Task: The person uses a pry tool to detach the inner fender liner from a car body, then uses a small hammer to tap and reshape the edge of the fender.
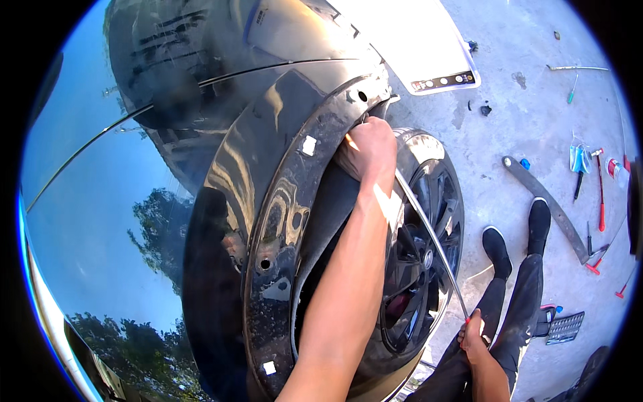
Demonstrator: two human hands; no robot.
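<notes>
My left hand (368, 147) is closed at the lip of a dark car's wheel arch (315, 147), its fingers tucked behind the edge where what they grip is hidden. A long metal rod (426, 221) runs from beside that hand down across the black-spoked wheel (410, 271). My right hand (473, 331) grips its red-handled lower end, near my legs. The glossy body panel (234, 154) above the arch reflects sky and trees; the exposed arch strip has holes and two small white squares.
On the concrete floor (509, 127) lie a long dark curved strip (546, 204), red-handled tools (601, 194), a blue-topped tool (579, 161), a perforated dark piece (564, 328) and small scraps. A white sheet (418, 40) is at the top. My shoes (539, 224) stand beside the wheel.
</notes>
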